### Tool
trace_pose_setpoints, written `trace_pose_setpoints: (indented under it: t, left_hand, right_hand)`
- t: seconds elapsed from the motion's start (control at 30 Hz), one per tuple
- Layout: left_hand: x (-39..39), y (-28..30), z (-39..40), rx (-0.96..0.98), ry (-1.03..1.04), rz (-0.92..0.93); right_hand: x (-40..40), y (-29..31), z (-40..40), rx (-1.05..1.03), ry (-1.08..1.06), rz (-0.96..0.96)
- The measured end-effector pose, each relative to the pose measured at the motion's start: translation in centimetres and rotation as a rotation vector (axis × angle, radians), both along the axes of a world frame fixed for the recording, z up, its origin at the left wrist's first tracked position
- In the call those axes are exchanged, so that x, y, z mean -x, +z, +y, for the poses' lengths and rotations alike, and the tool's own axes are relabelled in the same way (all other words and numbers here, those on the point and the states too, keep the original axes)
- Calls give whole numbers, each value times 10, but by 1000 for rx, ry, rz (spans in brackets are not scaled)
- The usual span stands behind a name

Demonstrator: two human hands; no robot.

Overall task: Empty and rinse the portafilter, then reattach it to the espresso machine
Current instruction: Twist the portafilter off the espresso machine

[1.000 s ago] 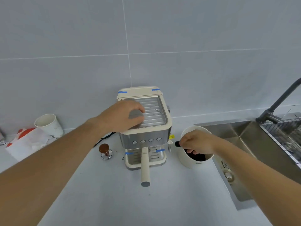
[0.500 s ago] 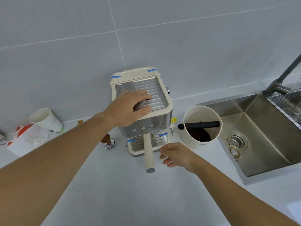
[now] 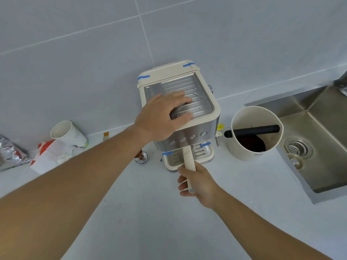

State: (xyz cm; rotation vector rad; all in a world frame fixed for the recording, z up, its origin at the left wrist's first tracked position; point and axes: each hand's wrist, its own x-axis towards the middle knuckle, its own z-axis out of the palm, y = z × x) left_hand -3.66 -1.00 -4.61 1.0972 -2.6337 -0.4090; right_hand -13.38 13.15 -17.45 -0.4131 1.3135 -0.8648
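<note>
The left hand point(image 3: 161, 117) lies flat, fingers spread, atop the espresso machine point(image 3: 180, 113); the right hand point(image 3: 197, 182) grips the portafilter point(image 3: 189, 162) handle at its front.

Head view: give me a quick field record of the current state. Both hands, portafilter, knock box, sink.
left hand: flat on top of the espresso machine, bracing it
right hand: wrapped around the portafilter handle
portafilter: attached under the machine's front, handle pointing toward the person; basket hidden
knock box: cream tub right of the machine, black bar across it, dark grounds inside
sink: right of the knock box, no water running that I can see
task stage: portafilter not yet removed
</note>
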Motion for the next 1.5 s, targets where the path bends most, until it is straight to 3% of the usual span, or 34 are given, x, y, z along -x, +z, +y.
trace_pose_setpoints:
  t: [0.13, 0.33, 0.7, 1.0, 1.5]
  left_hand:
    - [0, -1, 0, 3, 1, 14]
    - [2, 0, 1, 9, 12, 43]
    - [3, 1, 1, -9, 36, 35]
    - [1, 1, 0, -14, 33, 55]
    - [0, -5, -5, -35, 50, 66]
  right_hand:
    - [2, -5, -2, -17, -19, -118]
    - [7, -14, -5, -78, -7, -451]
    - [-10, -20, -7, 11, -80, -389]
    - [-99, -23, -48, 54, -400, -516]
    - [-116, -45, -67, 28, -460, -555]
